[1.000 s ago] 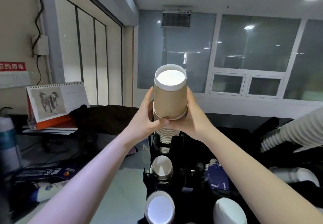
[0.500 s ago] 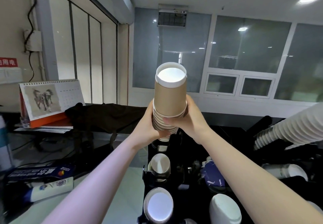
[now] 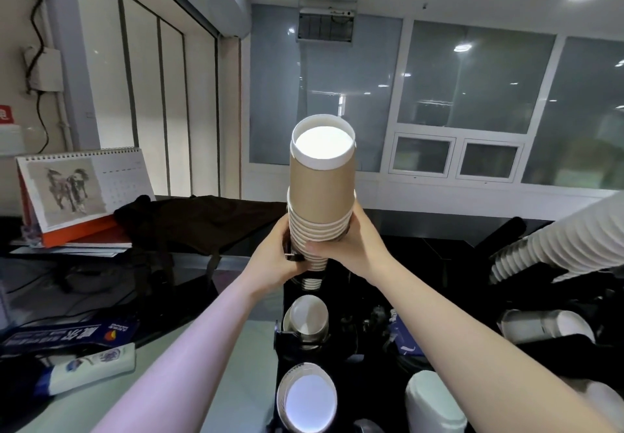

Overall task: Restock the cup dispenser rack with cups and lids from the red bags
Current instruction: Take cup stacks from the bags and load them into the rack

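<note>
Both hands, left (image 3: 275, 265) and right (image 3: 351, 247), are wrapped around the bottom of the brown cup stack (image 3: 320, 203), held right above the rack (image 3: 312, 338). Gripping that low, the top could lean, or rims could snag going in.

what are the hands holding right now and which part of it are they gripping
Both hands, left hand and right hand, grip the stack of brown paper cups near its lower end, around the nested rims.
</note>
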`<state>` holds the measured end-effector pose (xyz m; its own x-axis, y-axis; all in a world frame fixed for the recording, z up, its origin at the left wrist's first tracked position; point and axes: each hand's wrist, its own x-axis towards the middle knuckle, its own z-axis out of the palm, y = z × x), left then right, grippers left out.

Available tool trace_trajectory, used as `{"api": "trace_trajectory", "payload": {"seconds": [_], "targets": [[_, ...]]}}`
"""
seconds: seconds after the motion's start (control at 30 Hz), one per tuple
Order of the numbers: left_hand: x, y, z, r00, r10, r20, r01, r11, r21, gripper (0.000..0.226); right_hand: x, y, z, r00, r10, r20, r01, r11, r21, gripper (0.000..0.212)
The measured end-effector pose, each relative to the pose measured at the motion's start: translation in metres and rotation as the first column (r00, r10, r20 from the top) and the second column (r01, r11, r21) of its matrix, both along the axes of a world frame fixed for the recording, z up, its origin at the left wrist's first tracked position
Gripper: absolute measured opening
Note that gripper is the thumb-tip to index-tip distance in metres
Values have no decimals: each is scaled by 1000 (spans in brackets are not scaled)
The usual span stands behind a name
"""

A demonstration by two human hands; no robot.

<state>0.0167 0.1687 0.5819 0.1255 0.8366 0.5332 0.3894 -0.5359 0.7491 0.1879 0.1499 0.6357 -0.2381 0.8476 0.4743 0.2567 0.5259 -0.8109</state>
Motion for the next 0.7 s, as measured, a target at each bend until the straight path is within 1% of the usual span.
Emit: {"api": "trace_trajectory", "payload": {"seconds": [0.13,0.2,0.27,0.37,0.47,0.57,0.63,0.7], "targets": [[-3,4,-1,1000,24,-20,-24,999,-33,87,1,6,1,999,-7,-34,5,999,-34,93],[-3,4,-2,999,44,-14,-45,998,-42,84,0,5,3,999,-22,-30,21,999,-27,91],[-3,4,-2,999,40,-14,-41,997,-63,81,-1,2,4,999,-27,-41,27,1000,-12,91],[-4,1,0,999,23,-28,-25,997,-77,80,-2,-3,15,997,9,-73,-7,1000,30,89],[-3,-9,6,999,-15,-41,12,997,-73,82,1,-13,30,998,43,-43,-39,996,84,83],[-3,-29,15,999,-50,-9,50,999,-14,90,5,-28,39,994,89,-59,-81,988,128,81],[-2,-48,28,999,-38,29,36,997,74,92,7,-39,45,984,144,-102,-126,979,163,87],[4,-70,46,996,-39,82,25,985,168,92,6,-52,54,973,197,-119,-171,966,195,85]]}}
